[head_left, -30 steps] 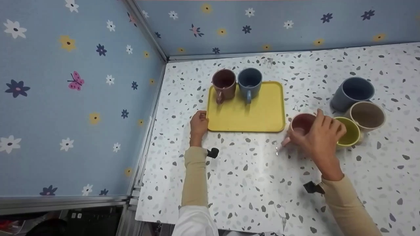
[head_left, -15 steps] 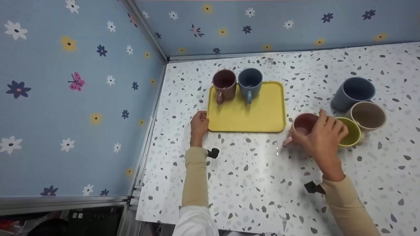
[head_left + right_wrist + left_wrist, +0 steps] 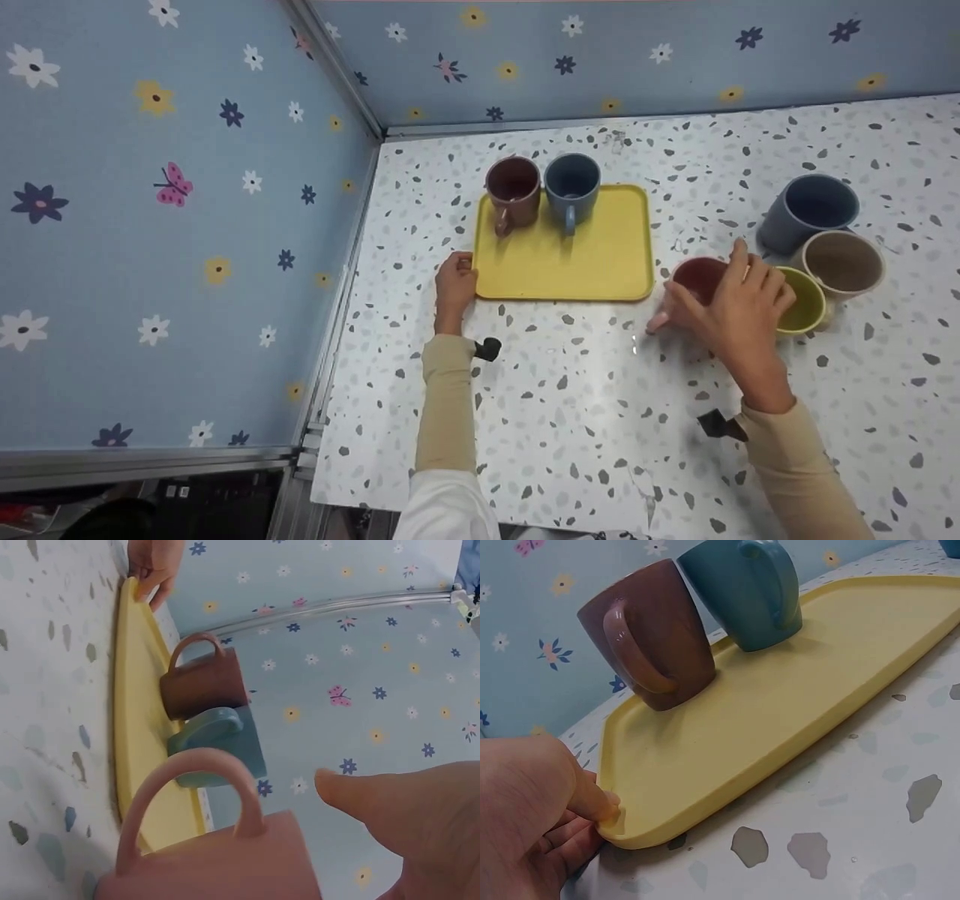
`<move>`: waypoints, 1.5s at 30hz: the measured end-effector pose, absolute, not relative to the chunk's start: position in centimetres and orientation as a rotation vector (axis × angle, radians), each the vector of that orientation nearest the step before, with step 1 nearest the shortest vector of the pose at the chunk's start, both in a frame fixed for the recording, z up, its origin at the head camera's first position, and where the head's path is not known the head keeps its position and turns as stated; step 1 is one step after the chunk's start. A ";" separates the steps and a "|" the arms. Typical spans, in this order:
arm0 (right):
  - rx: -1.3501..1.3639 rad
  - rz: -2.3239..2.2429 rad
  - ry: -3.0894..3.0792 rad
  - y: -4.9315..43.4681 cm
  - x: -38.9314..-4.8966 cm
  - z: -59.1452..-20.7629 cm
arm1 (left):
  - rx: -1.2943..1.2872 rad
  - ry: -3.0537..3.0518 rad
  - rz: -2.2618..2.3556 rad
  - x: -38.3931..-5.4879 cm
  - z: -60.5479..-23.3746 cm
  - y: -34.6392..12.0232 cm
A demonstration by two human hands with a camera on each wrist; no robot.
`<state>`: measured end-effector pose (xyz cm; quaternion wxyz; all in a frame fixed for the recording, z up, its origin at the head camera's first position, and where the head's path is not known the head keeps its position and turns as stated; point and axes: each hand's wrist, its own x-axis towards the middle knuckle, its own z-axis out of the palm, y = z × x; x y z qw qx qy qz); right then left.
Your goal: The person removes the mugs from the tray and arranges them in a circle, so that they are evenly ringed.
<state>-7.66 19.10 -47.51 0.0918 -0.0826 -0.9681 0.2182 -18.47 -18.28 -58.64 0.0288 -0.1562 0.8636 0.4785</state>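
My left hand (image 3: pixel 455 289) pinches the near left corner of a yellow tray (image 3: pixel 727 757), thumb over the rim and fingers below. A brown mug (image 3: pixel 649 634) and a blue mug (image 3: pixel 742 592) stand upright on the tray's far left part, handles toward me. Right of the tray, a pink mug (image 3: pixel 217 862) stands on the table, its handle pointing to the near left. My right hand (image 3: pixel 742 322) is over its right side, partly hiding it. The thumb (image 3: pixel 360 795) shows straight and apart from the mug in the right wrist view.
A yellow-green mug (image 3: pixel 802 304) stands right beside my right hand's fingers. Close behind it are a beige mug (image 3: pixel 841 262) and a larger dark blue mug (image 3: pixel 787 217). Flower-patterned panels (image 3: pixel 247 225) border the speckled table (image 3: pixel 555 420) at the left and back.
My right hand has spread, its thumb and forefinger lifting from the pink mug's rim. The pink mug sits slightly farther right than a second ago. My left hand and the tray keep their places.
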 end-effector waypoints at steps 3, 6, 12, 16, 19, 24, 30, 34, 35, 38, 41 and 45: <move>-0.209 0.690 -2.853 18.8 -8.2 -46.8 | -0.491 2.668 1.472 -18.6 -58.6 -18.3; -0.162 0.755 -2.823 18.3 -8.8 -46.0 | -0.499 2.671 1.467 -18.7 -58.6 -18.3; -0.031 0.968 -2.707 16.9 -10.9 -44.9 | -0.505 2.680 1.460 -18.8 -58.6 -18.3; 0.045 1.185 -2.603 15.8 -12.8 -44.7 | -0.508 2.678 1.457 -18.7 -58.4 -18.3; 0.081 1.327 -2.564 14.8 -14.2 -45.0 | -0.512 2.675 1.450 -18.6 -58.3 -18.3; 0.122 1.510 -2.583 13.3 -16.4 -45.2 | -0.545 2.657 1.438 -18.4 -58.4 -18.3; 0.171 1.578 -2.657 11.8 -18.9 -44.6 | -0.554 2.667 1.419 -18.5 -58.5 -18.5; 0.194 1.490 -2.761 10.7 -20.7 -44.5 | -0.562 2.668 1.416 -18.6 -58.5 -18.5; 0.191 1.469 -2.791 10.5 -21.1 -44.5 | -0.566 2.674 1.422 -18.7 -58.4 -18.5; 0.175 1.403 -2.883 9.8 -22.4 -44.8 | -0.562 2.678 1.440 -18.7 -58.5 -18.5; 0.171 1.367 -2.946 9.2 -23.5 -45.3 | -0.544 2.696 1.435 -18.7 -58.5 -18.2; 0.219 1.314 -3.001 8.7 -24.4 -46.0 | -0.517 2.713 1.414 -18.7 -58.5 -18.0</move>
